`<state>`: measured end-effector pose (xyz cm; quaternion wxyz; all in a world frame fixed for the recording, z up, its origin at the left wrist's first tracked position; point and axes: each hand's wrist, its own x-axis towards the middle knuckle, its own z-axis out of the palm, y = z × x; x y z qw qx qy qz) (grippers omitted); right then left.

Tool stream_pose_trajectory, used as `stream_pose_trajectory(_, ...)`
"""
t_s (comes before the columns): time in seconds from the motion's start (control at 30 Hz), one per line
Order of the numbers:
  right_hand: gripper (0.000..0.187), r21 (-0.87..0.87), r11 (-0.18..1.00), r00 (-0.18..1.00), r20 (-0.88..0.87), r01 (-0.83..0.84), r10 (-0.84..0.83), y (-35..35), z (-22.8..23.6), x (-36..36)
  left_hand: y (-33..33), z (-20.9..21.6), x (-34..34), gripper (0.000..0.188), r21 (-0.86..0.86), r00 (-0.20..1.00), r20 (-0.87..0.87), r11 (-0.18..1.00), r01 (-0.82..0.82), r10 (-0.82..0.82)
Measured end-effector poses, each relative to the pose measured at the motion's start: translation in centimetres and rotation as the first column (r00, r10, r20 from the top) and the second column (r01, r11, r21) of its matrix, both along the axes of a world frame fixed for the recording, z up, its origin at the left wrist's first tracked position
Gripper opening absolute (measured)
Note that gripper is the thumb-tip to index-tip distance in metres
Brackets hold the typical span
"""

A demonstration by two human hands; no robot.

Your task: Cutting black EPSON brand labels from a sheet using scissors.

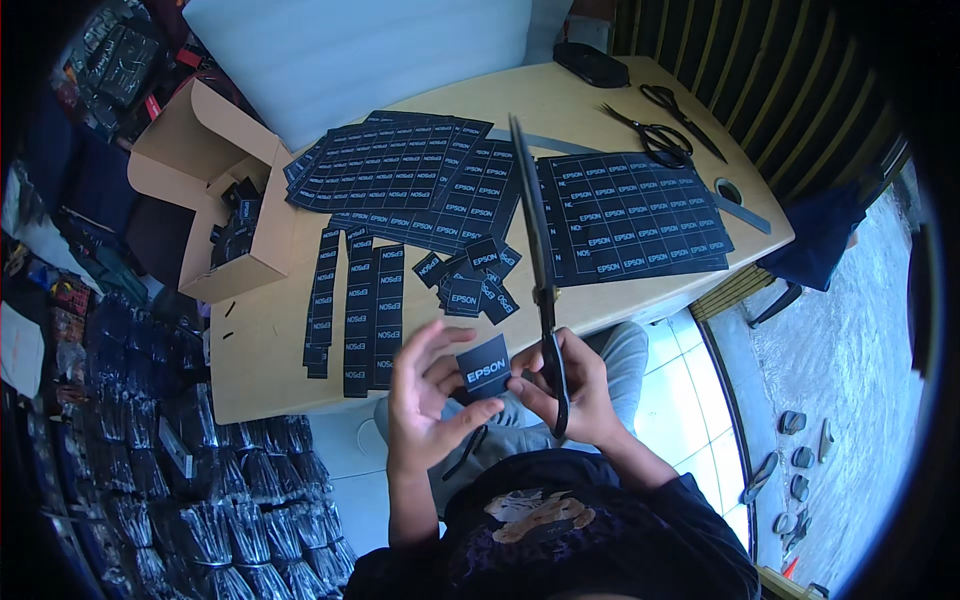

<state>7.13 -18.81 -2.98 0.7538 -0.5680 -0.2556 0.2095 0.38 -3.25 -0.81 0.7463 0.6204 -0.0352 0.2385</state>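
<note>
My right hand [585,395] grips long black-handled scissors [541,260], their blades pointing away over the table. Its thumb and finger also pinch the lower right edge of a small black square label [484,364] with white lettering. Curved around the label's left side is my left hand [425,390], with fingers apart and the thumb below the label; whether it touches the label is hard to make out. Just beyond my hands lies a loose pile of cut labels [466,296]. Uncut label strips [360,320] lie to the left of it.
Printed black label sheets [400,165] and another stack of sheets [635,215] cover much of the wooden table [270,370]. An open cardboard box [265,220] stands left. Two more scissors [660,140], a black case [590,66], a tape roll [728,190] and a ruler [745,214] lie right.
</note>
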Motion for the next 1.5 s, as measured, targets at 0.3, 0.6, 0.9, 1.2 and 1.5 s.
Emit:
stream_pose_trajectory(0.3,0.027,-0.011,1.0,0.999,-0.029,0.016,-0.016,0.7,0.6,0.3,0.1,-1.4,-1.1,0.057,0.185,0.998,-0.045,0.982,-0.026,0.035)
stream_pose_trajectory(0.6,0.028,-0.059,0.998,0.997,-0.071,0.019,-0.023,0.8,0.9,0.6,0.1,-2.3,-0.9,0.049,0.12,0.997,-0.047,0.991,-0.054,0.06)
stream_pose_trajectory(0.9,0.035,-0.008,1.0,0.999,-0.039,-0.016,0.015,-0.1,0.2,0.8,1.3,-1.7,-0.6,0.039,0.228,0.994,-0.1,0.974,-0.009,0.033)
stream_pose_trajectory(1.2,0.073,-0.386,0.898,0.962,0.083,-0.209,0.26,-7.4,-0.1,2.2,3.6,-0.3,-1.2,0.05,0.203,0.997,-0.076,0.979,0.003,0.013)
stream_pose_trajectory(1.5,0.076,-0.585,0.607,0.704,0.085,-0.538,0.705,-11.7,1.0,4.4,6.1,0.6,-1.7,0.06,0.262,0.973,-0.196,0.949,0.174,-0.125)
